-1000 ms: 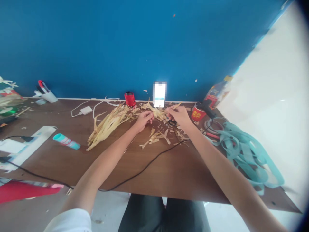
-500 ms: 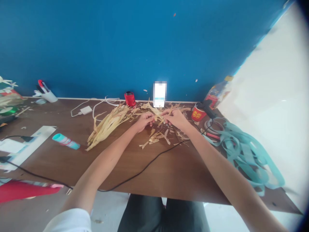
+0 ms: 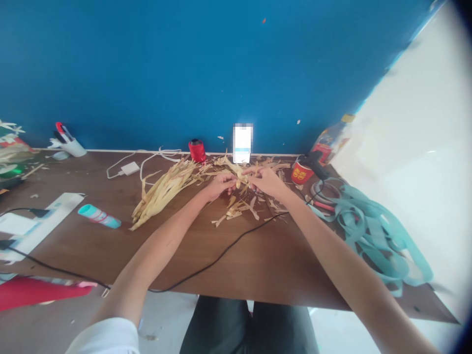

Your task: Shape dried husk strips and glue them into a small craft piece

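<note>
My left hand (image 3: 221, 184) and my right hand (image 3: 266, 179) meet at the far middle of a brown table (image 3: 258, 265). Both pinch a small piece of dried straw-coloured husk (image 3: 240, 177) between their fingertips. A long bundle of dried husk strips (image 3: 162, 191) lies just left of my left hand. Loose husk scraps (image 3: 239, 209) are scattered under and in front of both hands.
A black cable (image 3: 206, 268) crosses the table. A teal tube (image 3: 99, 216) and white papers (image 3: 40, 221) lie left. A red spool (image 3: 197, 150), a phone (image 3: 243, 142), a red cup (image 3: 300, 173), a bottle (image 3: 330, 140) and teal strapping (image 3: 372, 231) stand behind and right.
My right hand has moved left from the scraps to meet my left hand, and both now pinch the same husk piece.
</note>
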{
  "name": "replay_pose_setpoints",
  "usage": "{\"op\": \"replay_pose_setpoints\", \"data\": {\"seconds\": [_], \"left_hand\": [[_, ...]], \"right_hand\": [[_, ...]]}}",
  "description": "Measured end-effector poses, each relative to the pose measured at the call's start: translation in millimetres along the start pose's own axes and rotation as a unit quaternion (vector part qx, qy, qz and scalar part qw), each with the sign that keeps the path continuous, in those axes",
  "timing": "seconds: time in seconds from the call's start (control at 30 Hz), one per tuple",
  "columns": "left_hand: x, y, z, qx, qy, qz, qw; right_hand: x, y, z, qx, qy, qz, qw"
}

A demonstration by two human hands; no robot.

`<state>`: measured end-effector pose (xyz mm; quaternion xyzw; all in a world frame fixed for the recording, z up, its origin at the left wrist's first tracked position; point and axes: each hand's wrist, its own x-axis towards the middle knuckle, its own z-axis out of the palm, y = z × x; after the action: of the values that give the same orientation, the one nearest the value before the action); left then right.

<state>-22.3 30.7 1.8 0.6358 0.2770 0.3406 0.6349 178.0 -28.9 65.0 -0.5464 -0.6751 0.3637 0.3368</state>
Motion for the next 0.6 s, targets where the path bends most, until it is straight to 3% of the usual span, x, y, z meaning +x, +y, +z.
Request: {"op": "replay_pose_setpoints", "data": {"seconds": [0.6], "left_hand": [[-0.5,1.0,-0.2,0.053,-0.043,-0.007,0.998]], "right_hand": [[-2.0,1.5,1.4,-0.01,-0.066,-0.017,0.998]]}}
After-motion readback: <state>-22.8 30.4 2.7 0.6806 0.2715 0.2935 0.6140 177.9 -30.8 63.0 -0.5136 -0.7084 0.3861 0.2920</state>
